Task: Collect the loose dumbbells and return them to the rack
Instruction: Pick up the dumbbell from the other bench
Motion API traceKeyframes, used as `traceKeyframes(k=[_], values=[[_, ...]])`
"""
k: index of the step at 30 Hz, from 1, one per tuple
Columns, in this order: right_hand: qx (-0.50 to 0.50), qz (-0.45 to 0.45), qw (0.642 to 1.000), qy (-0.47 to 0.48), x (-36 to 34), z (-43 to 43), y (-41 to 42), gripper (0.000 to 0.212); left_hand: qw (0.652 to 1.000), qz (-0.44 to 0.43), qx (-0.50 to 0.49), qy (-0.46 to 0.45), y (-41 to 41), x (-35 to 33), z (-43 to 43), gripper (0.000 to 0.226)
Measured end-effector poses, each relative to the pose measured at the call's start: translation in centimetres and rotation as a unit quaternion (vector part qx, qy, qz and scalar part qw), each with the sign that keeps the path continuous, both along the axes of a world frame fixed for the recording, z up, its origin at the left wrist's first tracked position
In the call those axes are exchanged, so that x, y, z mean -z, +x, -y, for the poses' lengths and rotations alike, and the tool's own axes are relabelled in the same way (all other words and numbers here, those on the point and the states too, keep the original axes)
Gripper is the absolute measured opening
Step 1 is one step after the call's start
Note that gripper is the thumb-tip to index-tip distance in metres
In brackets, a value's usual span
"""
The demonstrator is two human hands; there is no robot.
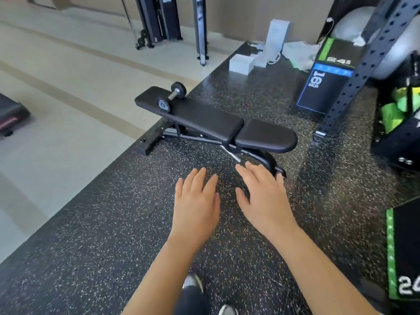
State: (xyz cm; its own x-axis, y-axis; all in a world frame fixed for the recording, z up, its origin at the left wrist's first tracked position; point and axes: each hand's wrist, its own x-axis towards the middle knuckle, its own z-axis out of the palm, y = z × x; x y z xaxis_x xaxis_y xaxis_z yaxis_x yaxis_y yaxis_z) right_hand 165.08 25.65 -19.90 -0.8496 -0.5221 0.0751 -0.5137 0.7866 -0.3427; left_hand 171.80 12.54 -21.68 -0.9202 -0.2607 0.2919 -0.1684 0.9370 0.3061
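A small black dumbbell (171,96) with a silver handle lies on the far end of a black padded bench (204,120). My left hand (196,201) and my right hand (261,196) are both stretched out in front of me, palms down, fingers spread, holding nothing. They hover over the speckled floor mat on the near side of the bench, well short of the dumbbell. No dumbbell rack shows in the head view.
A black perforated steel upright (363,62) rises at the right beside a black plyo box (327,87). Another plyo box (404,253) sits at the near right. White boxes (242,62) lie on the far mat. Cable machine posts (156,21) stand on the pale floor.
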Motion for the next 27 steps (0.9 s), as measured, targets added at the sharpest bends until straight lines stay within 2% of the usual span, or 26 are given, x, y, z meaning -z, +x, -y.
traceKeyframes(k=[5,17,27], values=[[-0.008,-0.001,1.000,-0.007,0.8,5.7,-6.7,0.049,1.000,0.003,-0.019,0.002,-6.5,1.1,5.3,0.038],[-0.062,-0.024,0.998,-0.005,-0.5,26.0,-25.6,0.047,0.998,-0.009,-0.066,-0.004,-24.6,0.6,25.0,0.038],[-0.074,-0.003,0.997,0.006,1.0,33.0,-41.1,0.048,0.997,0.033,-0.071,0.000,-39.7,2.6,32.0,0.041]])
